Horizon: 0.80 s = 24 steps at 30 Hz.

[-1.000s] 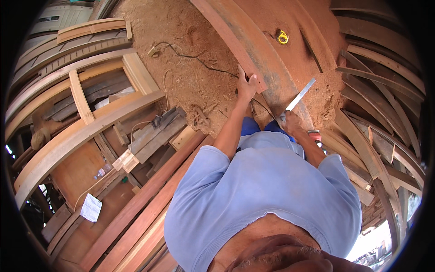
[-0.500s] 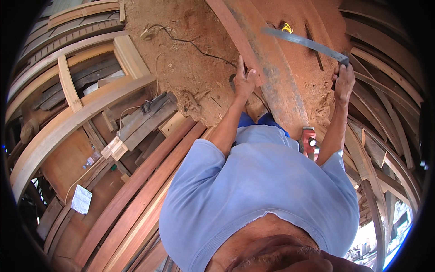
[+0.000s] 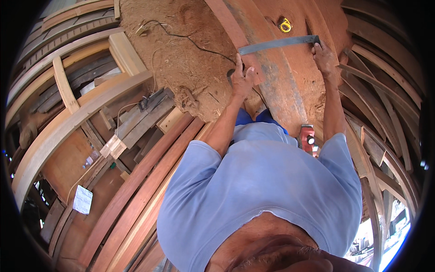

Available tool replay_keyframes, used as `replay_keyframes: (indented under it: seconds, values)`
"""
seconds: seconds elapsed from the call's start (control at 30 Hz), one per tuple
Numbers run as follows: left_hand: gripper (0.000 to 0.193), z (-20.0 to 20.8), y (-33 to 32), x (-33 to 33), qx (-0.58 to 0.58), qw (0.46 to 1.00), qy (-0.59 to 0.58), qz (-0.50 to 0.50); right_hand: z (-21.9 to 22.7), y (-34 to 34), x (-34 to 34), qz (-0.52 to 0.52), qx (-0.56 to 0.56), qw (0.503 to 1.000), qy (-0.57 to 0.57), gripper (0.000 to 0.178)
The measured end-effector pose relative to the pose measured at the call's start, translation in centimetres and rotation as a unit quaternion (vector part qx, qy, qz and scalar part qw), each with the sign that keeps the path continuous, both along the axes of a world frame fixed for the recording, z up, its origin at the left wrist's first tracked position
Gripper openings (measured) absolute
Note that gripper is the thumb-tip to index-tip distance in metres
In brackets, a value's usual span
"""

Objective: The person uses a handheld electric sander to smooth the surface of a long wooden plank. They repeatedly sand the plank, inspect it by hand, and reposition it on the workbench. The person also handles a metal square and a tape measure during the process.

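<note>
A long metal try square [image 3: 276,44] lies across the narrow reddish board [image 3: 226,20] and the wider plank [image 3: 267,59] beside it. My right hand [image 3: 324,59] is closed at its dark stock, on the right. At the near end of the narrow board, my left hand [image 3: 243,80] grips the left edge. Its thumb rests on top and its index finger points forward along the side; the other fingers are mostly hidden. The square's far tip ends just ahead of my left index finger.
A yellow tape measure [image 3: 285,25] lies on the sawdust beyond the square. A red power tool [image 3: 307,136] sits by my right side. A black cord [image 3: 195,44] crosses the ground. Curved timbers [image 3: 385,86] line the right; wooden frames [image 3: 68,122] and long boards [image 3: 136,190] fill the left.
My right hand has brought the try square leftward, so its blade now lies across the narrow board. The left hand stays at the board's near end.
</note>
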State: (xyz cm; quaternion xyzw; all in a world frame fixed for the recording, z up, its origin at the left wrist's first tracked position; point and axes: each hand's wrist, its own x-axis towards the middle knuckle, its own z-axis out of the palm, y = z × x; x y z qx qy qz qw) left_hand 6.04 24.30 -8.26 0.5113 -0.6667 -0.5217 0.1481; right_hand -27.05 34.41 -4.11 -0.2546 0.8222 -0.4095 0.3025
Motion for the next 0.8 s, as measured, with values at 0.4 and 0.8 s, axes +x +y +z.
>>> replay_keyframes:
  seconds: [0.4, 0.8]
  values:
    - [0.078, -0.2, -0.4, 0.2, -0.007, 1.0, -0.006, -0.03, -4.1, -1.2, -1.6, 0.01, -0.01, 1.0, -0.007, 0.027]
    - [0.078, 0.7, -0.1, -0.4, 0.018, 1.0, -0.008, -0.009, -0.1, -0.6, 1.3, -0.114, -0.078, 0.988, -0.062, 0.032]
